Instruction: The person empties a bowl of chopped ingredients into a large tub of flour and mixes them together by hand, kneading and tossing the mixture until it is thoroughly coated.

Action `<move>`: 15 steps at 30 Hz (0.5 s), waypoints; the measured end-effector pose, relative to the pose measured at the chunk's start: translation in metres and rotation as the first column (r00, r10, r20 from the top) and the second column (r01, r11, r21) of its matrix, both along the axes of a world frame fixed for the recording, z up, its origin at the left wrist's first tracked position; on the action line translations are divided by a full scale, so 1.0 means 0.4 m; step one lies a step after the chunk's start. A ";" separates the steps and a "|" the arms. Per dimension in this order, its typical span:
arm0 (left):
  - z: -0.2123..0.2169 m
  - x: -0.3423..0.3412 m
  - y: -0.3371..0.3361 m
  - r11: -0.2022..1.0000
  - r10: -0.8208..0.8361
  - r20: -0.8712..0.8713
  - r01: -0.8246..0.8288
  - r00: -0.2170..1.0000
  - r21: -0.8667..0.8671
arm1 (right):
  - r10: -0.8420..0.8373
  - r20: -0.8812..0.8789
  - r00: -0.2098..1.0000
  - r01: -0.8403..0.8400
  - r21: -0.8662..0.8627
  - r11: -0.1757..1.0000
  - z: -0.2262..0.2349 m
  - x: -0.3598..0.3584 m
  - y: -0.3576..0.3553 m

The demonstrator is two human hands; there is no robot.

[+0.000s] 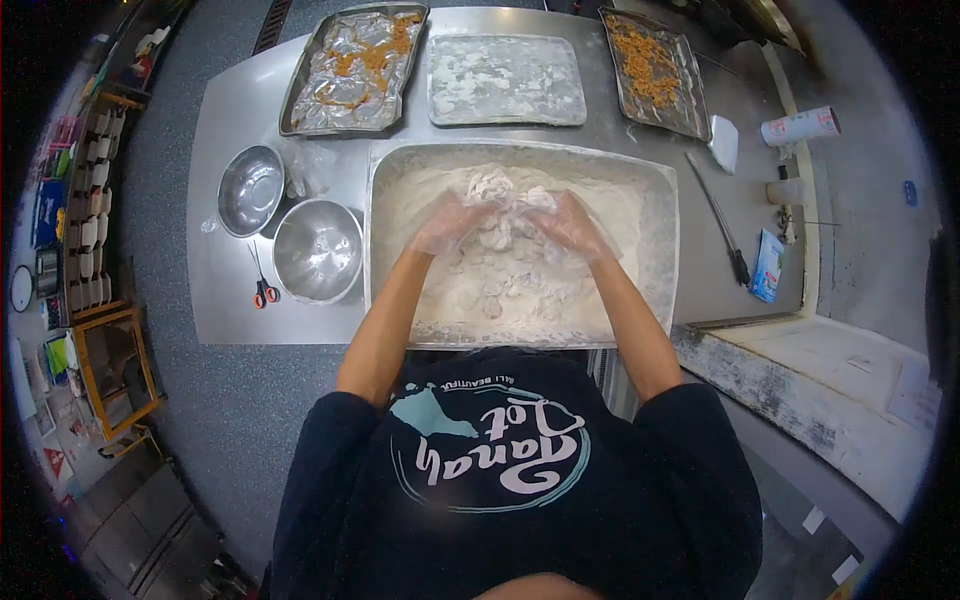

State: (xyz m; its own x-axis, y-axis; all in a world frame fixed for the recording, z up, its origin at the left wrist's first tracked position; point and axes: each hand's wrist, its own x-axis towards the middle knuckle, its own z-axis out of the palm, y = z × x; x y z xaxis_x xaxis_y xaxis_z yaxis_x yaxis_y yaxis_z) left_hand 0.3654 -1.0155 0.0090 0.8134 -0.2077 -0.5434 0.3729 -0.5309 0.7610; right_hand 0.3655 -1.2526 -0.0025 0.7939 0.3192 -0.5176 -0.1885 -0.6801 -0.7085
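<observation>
A large steel tray [660,215] full of white flour stands on the steel table in front of me. Both my hands wear thin clear plastic gloves. My left hand [447,222] and my right hand [572,224] are in the middle of the tray, closed together around a floured clump of pieces [497,187] lifted just above the flour. More floured pieces [497,272] lie in the flour below my hands.
Two empty steel bowls [250,188] [317,250] and red-handled scissors [264,290] sit left of the tray. Behind it are a foil-lined tray with orange crumbs [352,70], a floured board [505,80] and another crumb tray [655,70]. Tongs [720,220] lie at right.
</observation>
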 end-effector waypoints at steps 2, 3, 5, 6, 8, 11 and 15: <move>-0.035 -0.032 0.028 0.999 0.047 -0.014 -0.047 0.999 -0.012 | -0.101 0.091 0.991 0.081 0.209 0.975 -0.053 -0.068 -0.023; -0.051 -0.041 0.037 0.996 0.081 -0.017 -0.081 0.997 -0.027 | -0.168 0.128 0.977 0.122 0.311 0.943 -0.085 -0.088 -0.044; -0.035 -0.048 0.039 0.999 0.038 -0.016 -0.038 0.999 0.015 | 0.092 0.547 0.832 -0.057 -0.080 0.995 -0.142 -0.121 -0.098; -0.015 -0.050 0.040 0.998 -0.004 -0.011 0.005 1.000 0.058 | 0.312 0.628 0.713 -0.102 -0.348 0.932 -0.119 -0.119 -0.098; 0.034 -0.064 0.050 0.985 -0.080 -0.004 0.079 0.997 0.150 | 0.254 0.410 0.876 -0.099 -0.363 0.926 0.035 -0.091 -0.055; 0.121 -0.088 0.030 0.994 -0.061 0.191 0.042 0.980 0.104 | -0.018 0.285 0.958 0.043 -0.080 0.996 0.133 -0.107 -0.046; 0.218 -0.123 0.032 0.996 0.076 0.458 -0.092 0.886 0.012 | -0.173 0.541 0.823 0.091 0.174 0.980 0.190 -0.109 -0.020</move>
